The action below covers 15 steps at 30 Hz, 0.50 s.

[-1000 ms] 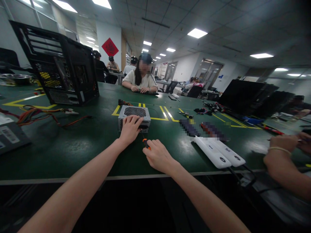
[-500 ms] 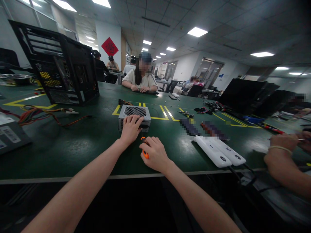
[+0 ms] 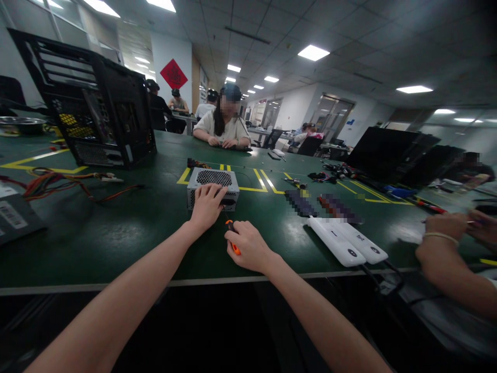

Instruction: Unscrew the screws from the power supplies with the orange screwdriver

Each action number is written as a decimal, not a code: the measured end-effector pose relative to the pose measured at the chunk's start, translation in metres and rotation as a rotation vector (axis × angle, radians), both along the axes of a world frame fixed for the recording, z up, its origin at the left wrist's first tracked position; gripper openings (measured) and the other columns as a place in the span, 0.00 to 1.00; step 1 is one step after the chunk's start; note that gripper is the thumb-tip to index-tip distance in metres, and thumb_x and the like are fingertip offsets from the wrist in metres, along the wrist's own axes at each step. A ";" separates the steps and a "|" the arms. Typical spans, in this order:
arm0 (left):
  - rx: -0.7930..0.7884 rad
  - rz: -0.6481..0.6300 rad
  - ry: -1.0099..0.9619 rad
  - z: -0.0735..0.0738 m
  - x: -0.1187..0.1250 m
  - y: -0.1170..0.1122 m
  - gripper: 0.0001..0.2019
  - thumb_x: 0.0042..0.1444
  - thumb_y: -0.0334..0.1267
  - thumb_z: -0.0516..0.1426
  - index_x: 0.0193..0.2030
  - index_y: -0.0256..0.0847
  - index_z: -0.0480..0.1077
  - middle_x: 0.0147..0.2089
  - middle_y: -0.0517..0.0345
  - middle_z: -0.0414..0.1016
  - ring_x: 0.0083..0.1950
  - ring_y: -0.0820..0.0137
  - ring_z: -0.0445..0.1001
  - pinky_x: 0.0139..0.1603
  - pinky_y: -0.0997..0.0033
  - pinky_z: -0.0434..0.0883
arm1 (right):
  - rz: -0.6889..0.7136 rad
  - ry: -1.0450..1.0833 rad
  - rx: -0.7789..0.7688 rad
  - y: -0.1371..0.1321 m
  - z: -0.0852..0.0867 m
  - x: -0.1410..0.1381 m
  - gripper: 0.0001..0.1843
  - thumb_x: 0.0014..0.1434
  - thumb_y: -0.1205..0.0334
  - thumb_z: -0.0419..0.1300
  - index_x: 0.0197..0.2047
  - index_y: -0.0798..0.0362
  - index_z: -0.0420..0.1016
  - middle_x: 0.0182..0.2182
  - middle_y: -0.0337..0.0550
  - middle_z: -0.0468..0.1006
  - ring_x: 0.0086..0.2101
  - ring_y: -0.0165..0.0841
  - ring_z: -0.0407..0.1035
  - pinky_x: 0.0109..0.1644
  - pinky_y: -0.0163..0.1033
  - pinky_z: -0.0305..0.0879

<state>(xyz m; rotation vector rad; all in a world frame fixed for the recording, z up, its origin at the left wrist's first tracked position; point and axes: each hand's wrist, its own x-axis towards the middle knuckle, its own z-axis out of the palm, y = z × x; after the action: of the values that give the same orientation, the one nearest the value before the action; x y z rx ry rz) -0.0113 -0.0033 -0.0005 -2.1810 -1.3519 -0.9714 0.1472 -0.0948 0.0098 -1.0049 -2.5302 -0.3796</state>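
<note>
A silver power supply (image 3: 216, 177) with a mesh grille on top sits on the green table. My left hand (image 3: 208, 202) is on its near side, fingers bent over the top edge and closed against it. My right hand (image 3: 249, 247) is wrapped around an orange and black screwdriver (image 3: 230, 226). Its shaft points up and left to the near face of the power supply, just below my left fingers. Whether the tip sits in a screw is too small to tell. Cables (image 3: 199, 163) lie behind the power supply.
A black computer case (image 3: 101, 103) stands at the left, with another power supply (image 3: 17, 215) and its cables nearer. Two white power banks (image 3: 337, 241) lie right of my hands. A person (image 3: 225, 122) sits opposite; a co-worker's hand (image 3: 444, 228) is at far right.
My right hand has turned slightly around the screwdriver handle, and its fingers sit differently. My left hand stays on the power supply. The whole view has shifted a little.
</note>
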 end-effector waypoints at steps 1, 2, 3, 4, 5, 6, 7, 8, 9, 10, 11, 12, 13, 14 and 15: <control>-0.001 0.000 0.000 0.000 0.000 0.000 0.23 0.51 0.33 0.55 0.56 0.44 0.62 0.55 0.51 0.64 0.56 0.55 0.57 0.54 0.54 0.56 | 0.009 -0.046 0.012 0.000 0.001 0.001 0.06 0.54 0.66 0.51 0.31 0.54 0.69 0.31 0.44 0.67 0.32 0.32 0.59 0.37 0.38 0.55; -0.002 -0.002 0.000 0.000 0.000 0.000 0.23 0.51 0.33 0.55 0.56 0.44 0.62 0.54 0.51 0.64 0.56 0.55 0.57 0.54 0.54 0.56 | 0.017 -0.081 0.021 0.001 0.002 0.002 0.05 0.53 0.66 0.52 0.30 0.54 0.69 0.31 0.44 0.67 0.32 0.33 0.59 0.37 0.38 0.55; -0.004 -0.004 -0.001 0.000 0.000 0.000 0.23 0.51 0.33 0.55 0.56 0.45 0.62 0.54 0.51 0.64 0.56 0.55 0.57 0.54 0.53 0.56 | 0.021 -0.100 0.025 0.001 0.002 0.003 0.05 0.53 0.66 0.52 0.30 0.53 0.69 0.31 0.44 0.67 0.32 0.33 0.60 0.37 0.38 0.55; -0.007 -0.006 -0.003 0.000 0.000 0.000 0.23 0.51 0.33 0.55 0.56 0.45 0.62 0.54 0.51 0.64 0.56 0.55 0.57 0.54 0.53 0.56 | 0.018 -0.098 0.022 0.001 0.002 0.003 0.05 0.53 0.65 0.52 0.30 0.54 0.69 0.31 0.44 0.68 0.32 0.33 0.60 0.37 0.38 0.55; -0.010 -0.006 -0.005 0.000 0.000 0.000 0.23 0.51 0.33 0.55 0.56 0.45 0.62 0.55 0.51 0.64 0.56 0.55 0.57 0.54 0.53 0.56 | 0.010 -0.073 0.014 0.001 0.001 0.002 0.06 0.54 0.64 0.52 0.30 0.54 0.69 0.31 0.44 0.68 0.32 0.33 0.61 0.37 0.38 0.55; -0.013 -0.004 -0.010 0.000 0.000 0.000 0.23 0.51 0.33 0.55 0.56 0.45 0.62 0.55 0.51 0.64 0.56 0.55 0.56 0.55 0.53 0.56 | -0.004 -0.022 0.000 0.002 0.000 0.000 0.07 0.56 0.63 0.51 0.31 0.54 0.69 0.31 0.44 0.68 0.32 0.32 0.61 0.38 0.38 0.56; -0.016 -0.002 -0.014 -0.001 0.000 0.000 0.23 0.51 0.33 0.55 0.56 0.46 0.62 0.55 0.51 0.64 0.56 0.55 0.56 0.55 0.53 0.55 | -0.022 0.048 -0.018 0.002 -0.001 -0.002 0.09 0.58 0.61 0.50 0.34 0.54 0.69 0.31 0.43 0.69 0.32 0.32 0.62 0.38 0.37 0.57; -0.019 -0.002 -0.016 -0.001 0.000 0.001 0.23 0.51 0.33 0.55 0.56 0.46 0.62 0.55 0.51 0.64 0.57 0.55 0.56 0.55 0.53 0.55 | -0.042 0.129 -0.037 0.001 -0.002 -0.005 0.10 0.60 0.59 0.49 0.37 0.54 0.69 0.32 0.43 0.70 0.33 0.32 0.63 0.39 0.36 0.57; -0.021 -0.003 -0.016 -0.001 0.000 0.001 0.23 0.51 0.33 0.55 0.56 0.46 0.62 0.55 0.51 0.64 0.57 0.55 0.57 0.55 0.53 0.55 | -0.064 0.208 -0.055 0.001 -0.003 -0.007 0.12 0.60 0.58 0.48 0.41 0.55 0.68 0.33 0.43 0.71 0.33 0.31 0.64 0.40 0.36 0.58; -0.023 -0.005 -0.014 -0.001 0.000 0.001 0.23 0.51 0.33 0.55 0.56 0.46 0.62 0.55 0.51 0.64 0.57 0.55 0.57 0.55 0.53 0.55 | -0.083 0.274 -0.067 0.001 -0.004 -0.010 0.14 0.61 0.57 0.48 0.45 0.55 0.66 0.34 0.43 0.72 0.34 0.31 0.65 0.40 0.36 0.59; -0.023 -0.007 -0.012 -0.001 0.000 0.002 0.23 0.51 0.33 0.55 0.56 0.45 0.62 0.55 0.51 0.64 0.57 0.55 0.57 0.55 0.54 0.55 | -0.098 0.315 -0.069 0.001 -0.005 -0.012 0.14 0.61 0.58 0.48 0.46 0.56 0.64 0.35 0.43 0.72 0.34 0.31 0.65 0.40 0.36 0.60; -0.022 -0.009 -0.009 -0.001 0.000 0.002 0.23 0.51 0.33 0.55 0.56 0.45 0.62 0.55 0.51 0.64 0.56 0.55 0.57 0.55 0.54 0.55 | -0.104 0.325 -0.062 0.001 -0.006 -0.013 0.13 0.60 0.59 0.48 0.46 0.56 0.64 0.35 0.43 0.71 0.34 0.31 0.65 0.40 0.36 0.60; -0.019 -0.008 -0.009 -0.001 0.000 0.002 0.23 0.51 0.33 0.55 0.56 0.45 0.62 0.55 0.51 0.64 0.56 0.55 0.57 0.55 0.54 0.55 | -0.100 0.305 -0.044 0.001 -0.006 -0.014 0.12 0.59 0.61 0.49 0.44 0.56 0.65 0.34 0.44 0.71 0.34 0.32 0.64 0.40 0.37 0.60; -0.016 -0.006 -0.009 -0.001 0.000 0.002 0.23 0.51 0.34 0.55 0.56 0.44 0.62 0.55 0.51 0.64 0.56 0.55 0.57 0.55 0.54 0.55 | -0.083 0.261 -0.020 0.002 -0.006 -0.014 0.10 0.57 0.63 0.50 0.41 0.56 0.66 0.34 0.44 0.70 0.34 0.33 0.63 0.40 0.38 0.59; -0.014 -0.003 -0.010 -0.001 0.000 0.002 0.23 0.51 0.34 0.55 0.56 0.43 0.63 0.55 0.50 0.64 0.56 0.55 0.57 0.55 0.54 0.55 | -0.056 0.204 0.005 0.002 -0.006 -0.014 0.08 0.55 0.64 0.52 0.38 0.55 0.67 0.33 0.45 0.69 0.35 0.34 0.62 0.40 0.38 0.58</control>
<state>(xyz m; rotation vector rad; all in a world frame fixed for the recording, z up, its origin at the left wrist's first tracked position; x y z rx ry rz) -0.0111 -0.0015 -0.0020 -2.1918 -1.3637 -0.9783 0.1334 -0.0929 0.0039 -1.0582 -2.3222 -0.2835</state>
